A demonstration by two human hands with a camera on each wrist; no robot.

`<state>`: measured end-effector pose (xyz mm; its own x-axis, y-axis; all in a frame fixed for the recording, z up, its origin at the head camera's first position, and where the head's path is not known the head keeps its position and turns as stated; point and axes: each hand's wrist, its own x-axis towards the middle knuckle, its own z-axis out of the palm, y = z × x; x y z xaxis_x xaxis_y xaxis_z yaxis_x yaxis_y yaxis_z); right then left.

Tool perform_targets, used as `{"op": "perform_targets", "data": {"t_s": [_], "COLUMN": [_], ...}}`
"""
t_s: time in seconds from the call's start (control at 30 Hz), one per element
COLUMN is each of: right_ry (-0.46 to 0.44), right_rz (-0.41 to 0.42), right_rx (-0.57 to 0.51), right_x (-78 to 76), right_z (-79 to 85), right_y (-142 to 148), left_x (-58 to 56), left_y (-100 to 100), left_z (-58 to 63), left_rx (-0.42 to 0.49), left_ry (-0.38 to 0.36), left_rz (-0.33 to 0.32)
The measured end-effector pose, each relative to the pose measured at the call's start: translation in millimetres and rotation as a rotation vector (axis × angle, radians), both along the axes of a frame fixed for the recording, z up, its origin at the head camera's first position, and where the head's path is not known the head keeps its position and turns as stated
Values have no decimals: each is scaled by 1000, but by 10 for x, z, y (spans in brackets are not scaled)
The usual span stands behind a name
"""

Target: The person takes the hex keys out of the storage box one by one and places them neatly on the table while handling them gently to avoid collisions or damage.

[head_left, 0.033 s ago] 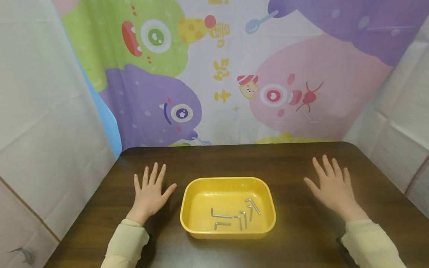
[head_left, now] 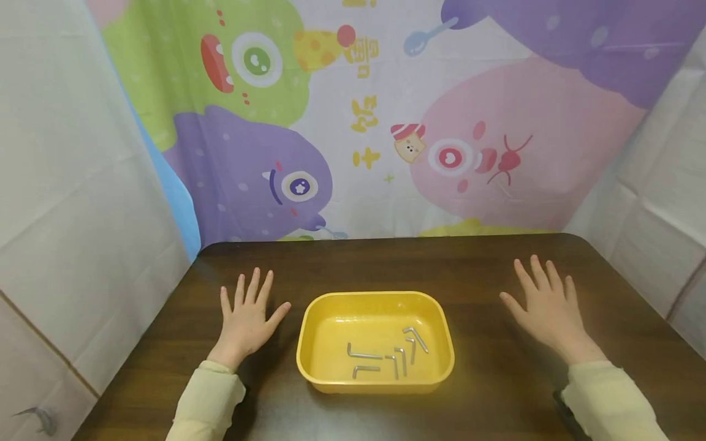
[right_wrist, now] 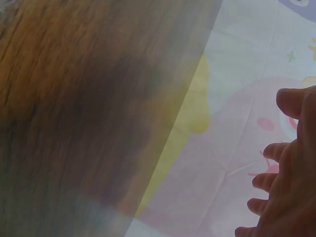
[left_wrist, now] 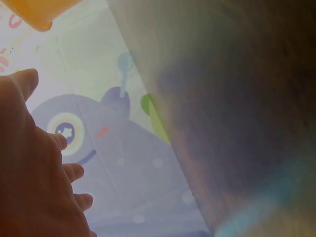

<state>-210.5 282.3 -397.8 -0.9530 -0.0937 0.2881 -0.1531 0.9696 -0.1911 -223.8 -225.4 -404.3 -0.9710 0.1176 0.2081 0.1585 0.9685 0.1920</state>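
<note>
Several silver L-shaped hex keys (head_left: 364, 355) of differing sizes lie on the floor of a yellow rectangular tray (head_left: 375, 387), most of them towards its right half. To the left of the tray, my left hand (head_left: 245, 324) is spread with straight fingers, palm down, holding nothing. My right hand (head_left: 554, 318) is spread the same way, farther off to the tray's right, and it too holds nothing. In the left wrist view, the tray's corner (left_wrist: 42, 19) shows at the top left above the left hand (left_wrist: 34, 168). Only table and cloth appear beyond the right hand (right_wrist: 291, 173) in the right wrist view.
The dark wooden table (head_left: 474, 269) has a rounded far edge. Behind it hangs a cloth (head_left: 386, 202) printed with cartoon monsters. Pale fabric (head_left: 83, 184) walls the left side, and similar fabric (head_left: 651, 226) stands on the right.
</note>
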Motion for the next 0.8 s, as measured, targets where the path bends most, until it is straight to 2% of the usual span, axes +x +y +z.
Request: {"op": "perform_targets", "data": {"t_s": [0.3, 0.5, 0.67, 0.8], "right_ry": [39, 105, 99, 128], "right_rz": [30, 85, 161, 230], "right_rx": [-12, -50, -134, -166], "right_x": [-1, 6, 20, 35], "right_z": [78, 158, 176, 184], "right_y": [-97, -289, -602, -918], "left_x": [3, 19, 50, 67], "left_y": [-24, 61, 206, 323], "left_z": [-4, 51, 124, 142], "left_rx": [17, 56, 145, 264], "left_ry": [5, 33, 30, -22], "left_rz": [-11, -28, -36, -39]}}
